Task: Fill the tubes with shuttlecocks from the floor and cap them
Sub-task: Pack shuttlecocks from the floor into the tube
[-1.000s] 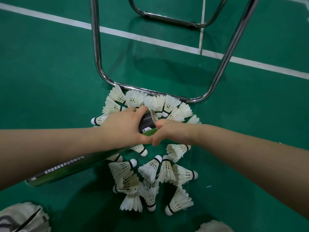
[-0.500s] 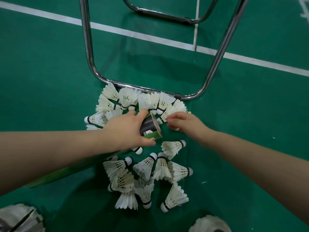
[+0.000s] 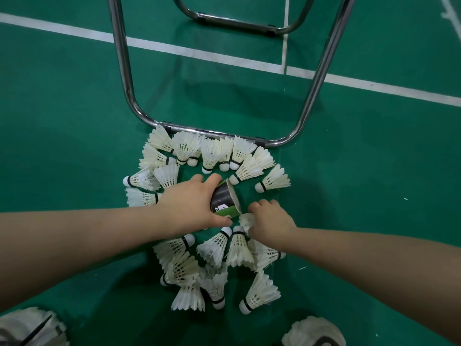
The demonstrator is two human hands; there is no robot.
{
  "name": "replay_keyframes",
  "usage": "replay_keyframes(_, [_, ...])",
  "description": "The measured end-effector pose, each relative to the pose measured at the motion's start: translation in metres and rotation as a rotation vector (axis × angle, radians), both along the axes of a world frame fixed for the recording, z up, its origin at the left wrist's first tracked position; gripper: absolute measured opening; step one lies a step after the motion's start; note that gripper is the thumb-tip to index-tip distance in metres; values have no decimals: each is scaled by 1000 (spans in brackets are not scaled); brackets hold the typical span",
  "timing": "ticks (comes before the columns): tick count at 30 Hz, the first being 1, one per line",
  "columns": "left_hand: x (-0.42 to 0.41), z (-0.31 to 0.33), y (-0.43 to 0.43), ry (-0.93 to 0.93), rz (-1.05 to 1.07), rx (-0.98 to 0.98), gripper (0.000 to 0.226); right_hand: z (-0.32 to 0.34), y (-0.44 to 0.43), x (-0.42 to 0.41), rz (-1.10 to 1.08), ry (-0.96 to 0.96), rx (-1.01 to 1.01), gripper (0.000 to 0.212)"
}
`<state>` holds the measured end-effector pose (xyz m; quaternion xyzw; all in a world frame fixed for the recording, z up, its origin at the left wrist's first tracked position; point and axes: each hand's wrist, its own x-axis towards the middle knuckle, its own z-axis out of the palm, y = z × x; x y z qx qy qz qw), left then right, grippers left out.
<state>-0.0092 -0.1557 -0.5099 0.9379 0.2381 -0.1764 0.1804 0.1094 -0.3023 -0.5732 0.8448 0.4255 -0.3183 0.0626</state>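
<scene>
Tube axis: I see the tube [image 3: 225, 199] held low and slanted, its open mouth facing away and right; the rest is hidden under my left forearm.
Tube look: black end band, green strip with white print, pale cardboard rim.
Left hand [image 3: 192, 206]: wrapped round the tube near its mouth.
Right hand [image 3: 270, 221]: fingers curled on a feathered shuttlecock [image 3: 245, 219], just beside the mouth.
Floor [image 3: 62, 121]: smooth green court; loose shuttlecocks [image 3: 187, 148], white-feathered with black-banded tips, ring my hands.
Frame [image 3: 122, 71]: shiny bent steel tubing beyond.
</scene>
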Motion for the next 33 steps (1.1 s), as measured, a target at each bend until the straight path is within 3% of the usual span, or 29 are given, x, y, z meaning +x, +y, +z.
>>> replay_keyframes(4, [-2, 3, 7, -17, 13, 10, 75, 8, 3, 11, -82, 19, 141, 41])
replay_keyframes(8, [-5, 5, 15, -21, 33, 30, 76, 27, -4, 31, -364, 91, 398, 38])
replay_keyframes(12, [-7, 8, 21, -6, 52, 35, 75, 48, -1, 40, -792, 372, 693, 24])
replay_keyframes(14, [-8, 9, 23, -10, 60, 37, 78, 56, 8, 37, -870, 509, 741, 20])
replay_keyframes(20, [-12, 11, 18, -9, 30, 27, 82, 74, 32, 9, -779, 784, 712, 23])
replay_keyframes(22, [-13, 11, 14, -15, 11, 15, 80, 74, 36, -4, -703, 678, 660, 26])
replay_keyframes(25, [-14, 11, 8, -22, -25, 3, 79, 68, 37, -15, -565, 322, 611, 36])
replay_keyframes(27, [-14, 12, 7, -31, -31, 4, 78, 68, 33, -15, -579, 248, 718, 22])
replay_keyframes(28, [-14, 13, 8, -36, -26, 2, 77, 70, 30, -15, -611, 299, 762, 17])
replay_keyframes(31, [-12, 16, 13, -49, -2, 3, 75, 74, 22, -17, -712, 713, 797, 19])
replay_keyframes(33, [-11, 16, 15, -54, 2, 8, 74, 74, 19, -19, -615, 826, 729, 22])
